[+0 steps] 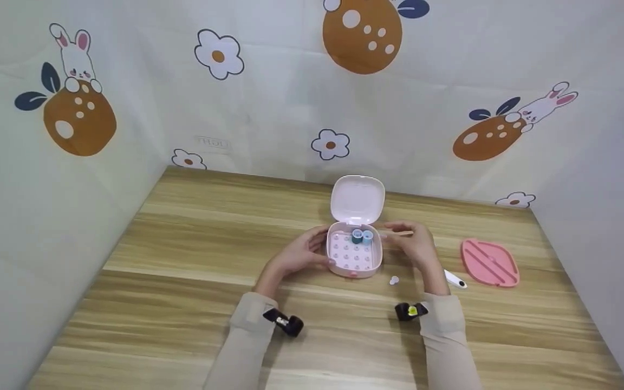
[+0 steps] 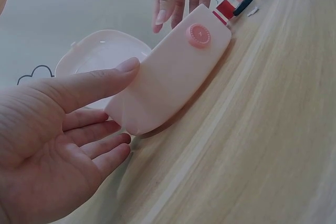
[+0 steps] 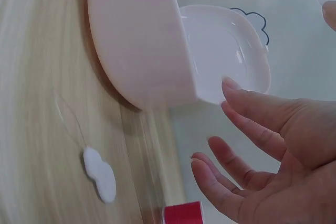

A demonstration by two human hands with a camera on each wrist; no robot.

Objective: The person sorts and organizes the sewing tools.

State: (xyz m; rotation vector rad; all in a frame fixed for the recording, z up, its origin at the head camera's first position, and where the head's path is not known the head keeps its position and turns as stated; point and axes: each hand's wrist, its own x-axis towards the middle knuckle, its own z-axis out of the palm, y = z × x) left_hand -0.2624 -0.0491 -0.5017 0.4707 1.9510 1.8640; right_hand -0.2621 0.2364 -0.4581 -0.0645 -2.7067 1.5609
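So, far left there's a pale wall covering [image 1: 144, 103] with bunnies, orange fruit and flowers, and it runs across the back and down the right side too. Wood-grain table [image 1: 193, 244] below. Around mid-table sits a pale pink box [image 1: 365, 272], lid [image 1: 357, 199] flipped up, pegs inside, plus a dark green spool [image 1: 357, 236] and a light blue spool [image 1: 367, 238] side by side near the back. Just right of it: a small white tag [image 1: 394, 280], then a white handle [image 1: 455, 279], then a flat pink piece [image 1: 489, 262] with slots.

Hands: left hand [image 1: 297, 254] is against the box's left side, thumb touching it, fingers loosely spread, not gripping hard. Right hand [image 1: 419, 245] is just beside the right side, fingers apart and slightly bent, holding nothing.
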